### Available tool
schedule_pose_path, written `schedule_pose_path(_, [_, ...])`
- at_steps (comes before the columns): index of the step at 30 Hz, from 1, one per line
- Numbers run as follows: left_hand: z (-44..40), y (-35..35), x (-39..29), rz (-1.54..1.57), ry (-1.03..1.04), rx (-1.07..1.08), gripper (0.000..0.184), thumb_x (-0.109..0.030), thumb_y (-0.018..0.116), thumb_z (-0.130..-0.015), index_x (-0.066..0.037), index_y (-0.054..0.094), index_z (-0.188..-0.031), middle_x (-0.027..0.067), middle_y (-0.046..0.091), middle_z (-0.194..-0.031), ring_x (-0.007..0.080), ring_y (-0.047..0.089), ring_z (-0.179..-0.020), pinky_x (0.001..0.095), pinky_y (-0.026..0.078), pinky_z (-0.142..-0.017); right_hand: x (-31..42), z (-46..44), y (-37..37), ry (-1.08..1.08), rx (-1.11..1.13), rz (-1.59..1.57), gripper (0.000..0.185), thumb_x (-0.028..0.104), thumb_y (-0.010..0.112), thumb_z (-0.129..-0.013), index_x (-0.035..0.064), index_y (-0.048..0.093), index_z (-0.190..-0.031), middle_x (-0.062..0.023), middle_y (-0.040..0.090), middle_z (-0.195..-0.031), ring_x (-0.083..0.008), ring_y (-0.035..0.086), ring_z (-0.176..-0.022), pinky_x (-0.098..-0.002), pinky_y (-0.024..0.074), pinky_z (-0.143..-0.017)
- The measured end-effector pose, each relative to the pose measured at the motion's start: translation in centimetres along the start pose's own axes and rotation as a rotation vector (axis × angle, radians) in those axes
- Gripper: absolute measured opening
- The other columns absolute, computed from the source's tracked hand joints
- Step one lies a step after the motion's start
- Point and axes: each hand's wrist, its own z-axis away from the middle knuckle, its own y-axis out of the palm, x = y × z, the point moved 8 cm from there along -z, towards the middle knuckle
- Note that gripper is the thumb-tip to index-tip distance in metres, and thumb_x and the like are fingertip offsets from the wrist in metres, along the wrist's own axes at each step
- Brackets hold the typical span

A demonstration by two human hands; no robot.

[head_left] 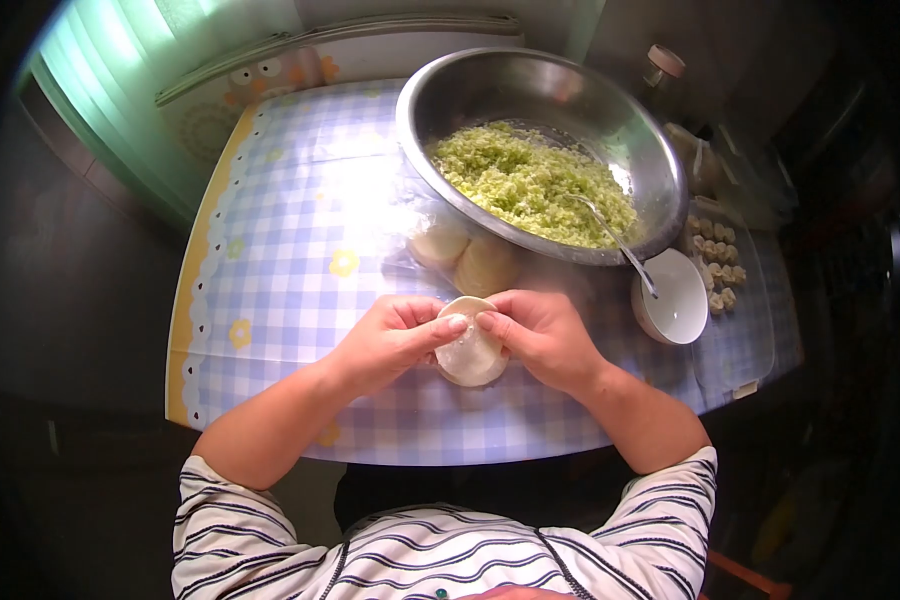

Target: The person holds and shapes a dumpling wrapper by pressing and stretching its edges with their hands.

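Between my two hands is a round, pale dough wrapper (472, 358), held up over the near part of the table. My left hand (402, 335) pinches its upper left edge, thumb on the front face. On the upper right edge, my right hand (538, 335) does the same, its thumb close to the other one. The fingers behind the wrapper are partly hidden. Just beyond my hands, more pale round wrappers (485, 265) lie in a clear plastic bag. A large steel bowl (425, 165) behind them holds chopped green filling (530, 180), with a metal spoon (620, 240) resting in it.
A white bowl (675, 300) stands right of my right hand. Farther right, a clear tray (735, 345) holds several small dumplings (715, 250). A pink-lidded jar (665, 62) is behind the steel bowl. The table has a blue checked cloth (280, 230).
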Motion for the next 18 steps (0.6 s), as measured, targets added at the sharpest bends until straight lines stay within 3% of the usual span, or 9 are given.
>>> schedule_pose_path(6, [-0.1,0.5,-0.5,-0.156,0.126,0.039,0.027,-0.023,0.058,-0.088,0.001,0.061,-0.100,0.0032,0.062,-0.089,0.0070,0.056,-0.079,0.0214,0.046,-0.067,-0.4,0.1,0.4,-0.021,0.016,0.002,0.021,0.015,0.055,-0.088,-0.0019,0.061,-0.099,-0.0026,0.062,-0.083,-0.0063,0.056,-0.074,-0.0212,0.0464,-0.065])
schedule_pose_path(15, [-0.1,0.2,0.2,0.039,0.013,0.014,0.026,-0.018,0.060,-0.086,0.001,0.059,-0.103,0.0069,0.062,-0.094,0.0112,0.059,-0.084,0.0263,0.048,-0.074,-0.2,0.0,0.1,0.003,-0.013,-0.001,0.021,0.015,0.054,-0.088,-0.0024,0.061,-0.098,-0.0026,0.062,-0.082,-0.0059,0.055,-0.073,-0.0212,0.0454,-0.063])
schedule_pose_path(18, [-0.1,1.4,-0.7,-0.080,0.080,0.039,0.026,-0.022,0.059,-0.087,0.000,0.061,-0.100,0.0043,0.062,-0.091,0.0081,0.057,-0.081,0.0229,0.047,-0.070,-0.4,0.0,0.1,0.015,-0.010,-0.032,0.021,0.015,0.054,-0.089,-0.0026,0.061,-0.098,-0.0026,0.062,-0.082,-0.0057,0.055,-0.073,-0.0209,0.0453,-0.064])
